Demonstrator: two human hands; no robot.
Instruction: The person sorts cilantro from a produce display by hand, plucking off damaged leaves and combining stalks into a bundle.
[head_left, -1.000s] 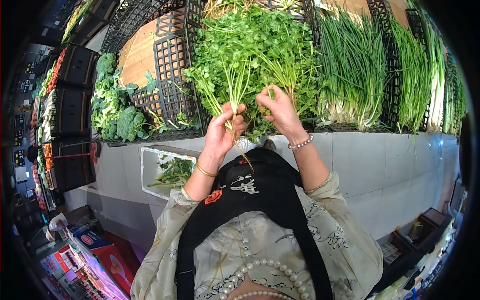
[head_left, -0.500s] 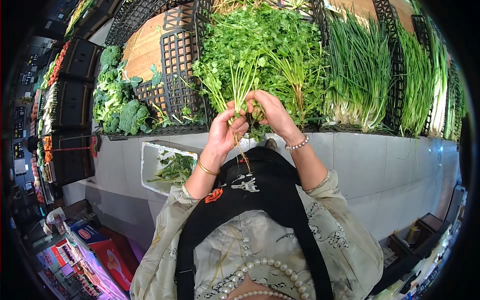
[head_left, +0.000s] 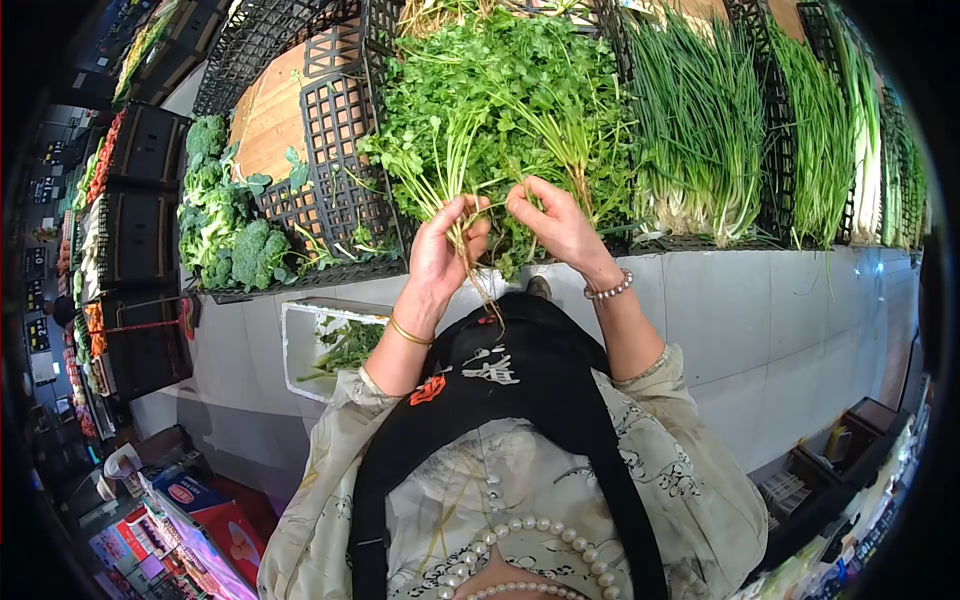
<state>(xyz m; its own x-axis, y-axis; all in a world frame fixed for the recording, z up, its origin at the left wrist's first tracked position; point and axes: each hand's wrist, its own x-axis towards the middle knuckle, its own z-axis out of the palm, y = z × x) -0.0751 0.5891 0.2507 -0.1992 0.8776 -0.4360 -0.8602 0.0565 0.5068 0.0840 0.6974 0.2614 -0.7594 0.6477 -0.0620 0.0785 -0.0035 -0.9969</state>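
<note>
A small bunch of coriander [head_left: 455,165] stands upright in my left hand [head_left: 438,252], whose fingers are closed around the lower stems. Its thin brown roots dangle below, in front of the black apron [head_left: 500,350]. To the right, my right hand [head_left: 560,228] is closed in a pinch on a thin coriander stem [head_left: 496,206] that stretches across from the bunch. Just beyond both hands lies the big heap of coriander [head_left: 500,75], with another rooted bunch [head_left: 568,150] resting on it.
Broccoli [head_left: 258,255] and a black plastic crate [head_left: 340,130] are left of the heap. Spring onions [head_left: 700,130] fill the section to its right. On the floor, a white foam box [head_left: 288,345] holds loose greens. Boxed goods [head_left: 190,520] stand at lower left.
My hands have moved apart, and a stem now stretches between them. The bunch has shifted slightly left and down in my left hand.
</note>
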